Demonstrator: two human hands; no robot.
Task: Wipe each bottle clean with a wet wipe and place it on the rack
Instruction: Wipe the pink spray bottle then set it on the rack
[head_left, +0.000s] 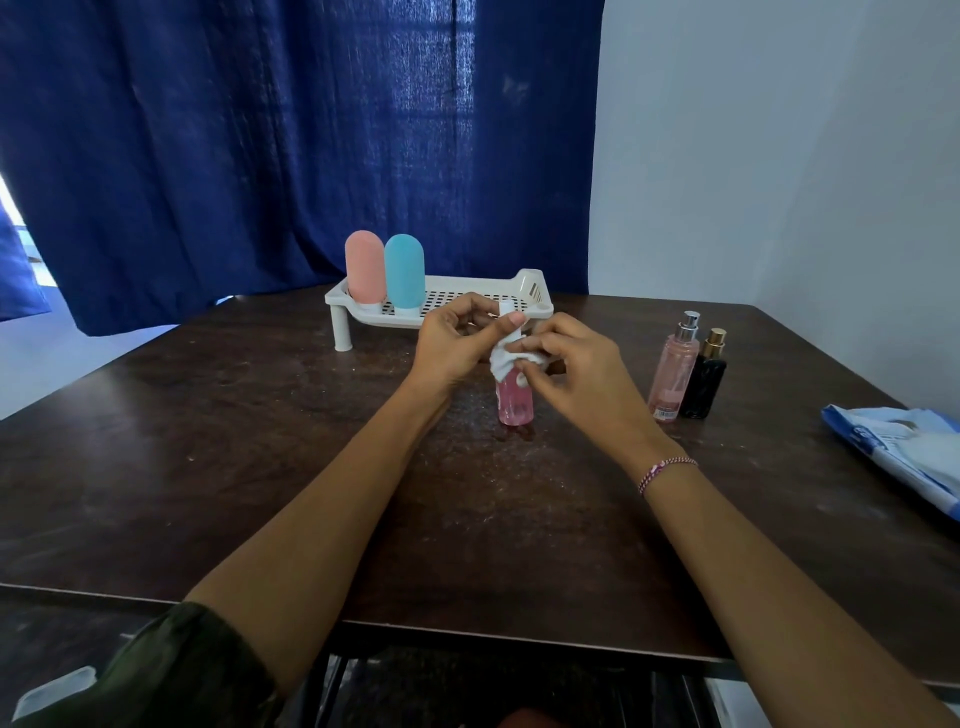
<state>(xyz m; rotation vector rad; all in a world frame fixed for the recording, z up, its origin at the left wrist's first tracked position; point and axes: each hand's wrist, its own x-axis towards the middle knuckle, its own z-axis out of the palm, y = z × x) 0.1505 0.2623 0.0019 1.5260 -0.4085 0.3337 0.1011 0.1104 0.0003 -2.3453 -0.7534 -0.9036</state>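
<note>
pink bottle (515, 402) upright mid-worktop (260, 441), just near of rack (530, 286) | your left hand (457, 338) fingers clamped on its cap, right hand (566, 364) fingers pinching wet wipe (503, 361) at the neck | likely light, stiff, slick when wet, so grip the body low | rack holds pink tube (364, 265) and blue tube (404, 270), left end

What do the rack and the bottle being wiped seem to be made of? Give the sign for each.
The rack is probably white moulded plastic, matt, with a grid of holes. The bottle is clear plastic or glass, I cannot tell which; glossy, pink liquid shows through.
</note>
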